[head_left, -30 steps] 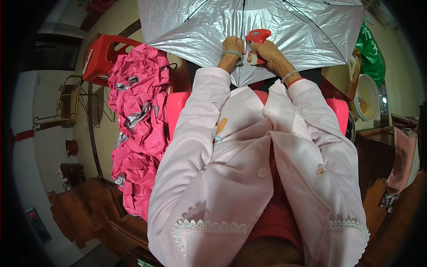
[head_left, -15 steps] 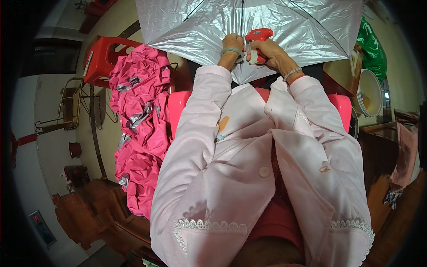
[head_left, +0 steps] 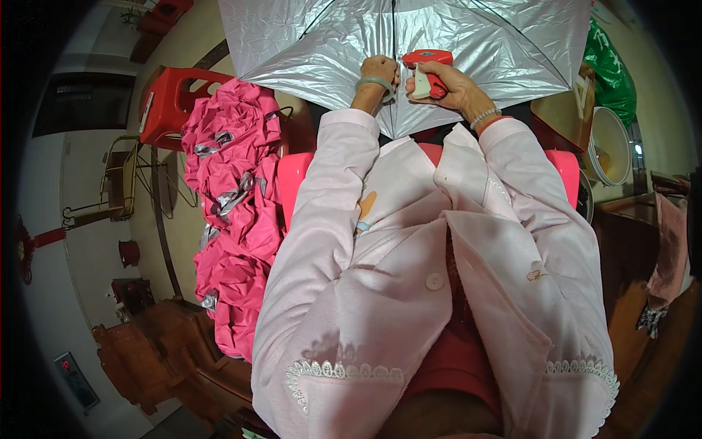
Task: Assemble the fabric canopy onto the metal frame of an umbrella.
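Note:
An opened umbrella (head_left: 322,66) with silver inner fabric and dark ribs spreads before me, its near edge over my lap. In my right hand (head_left: 459,89) is a red and white tagging gun (head_left: 428,58), its nose pointing left toward the middle rib. My fingers wrap around its handle. My left hand (head_left: 379,71) is closed beside that rib, left of the tagging gun, with its fingers curled at the silver fabric. Whatever is pinched there is too small to make out. A small gap separates the gun's nose from the left hand.
Crumpled pink, silver-lined fabric pieces (head_left: 234,197) are heaped at my left. Behind them stands a red plastic stool (head_left: 172,110). To the right are a wooden box (head_left: 563,121), a white bucket (head_left: 610,146) and a green plastic bag (head_left: 610,77). Pink chair edges (head_left: 563,175) flank me.
My left hand has shifted slightly left. The tagging gun in my right hand has turned a little, its top now more level. The view has moved slightly.

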